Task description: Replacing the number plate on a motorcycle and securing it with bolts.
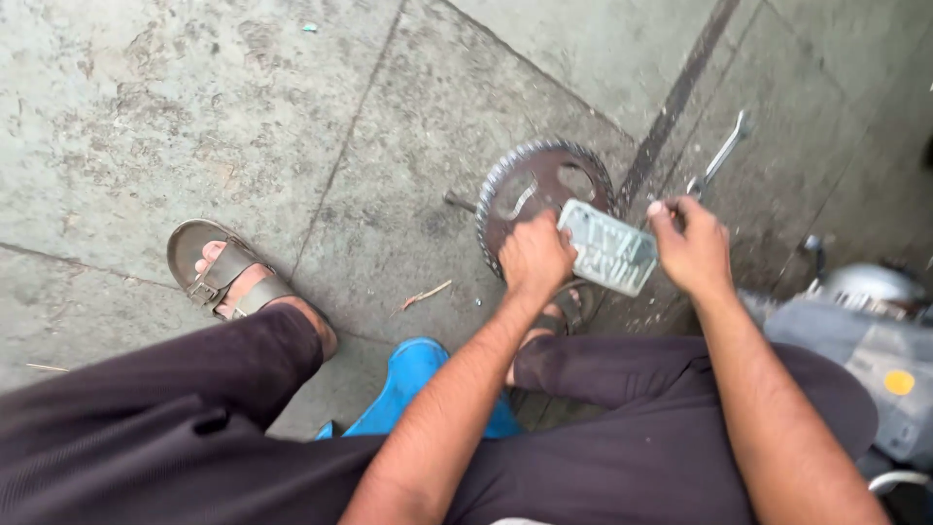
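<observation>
You hold the ribbed metal plate (609,247) with left hand (534,255) and right hand (692,247) clamped on its ends, above the sprocket (525,191); next, a steady grip

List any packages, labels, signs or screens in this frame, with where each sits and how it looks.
Pack: held between the left hand and right hand, above the toothed wheel on the stone floor; flat rectangle, pale grey-green clear wrap with raised print.
Round sticker: on the grey machine part at the right edge; small yellow disc.
No signs or screens are in view.
</observation>
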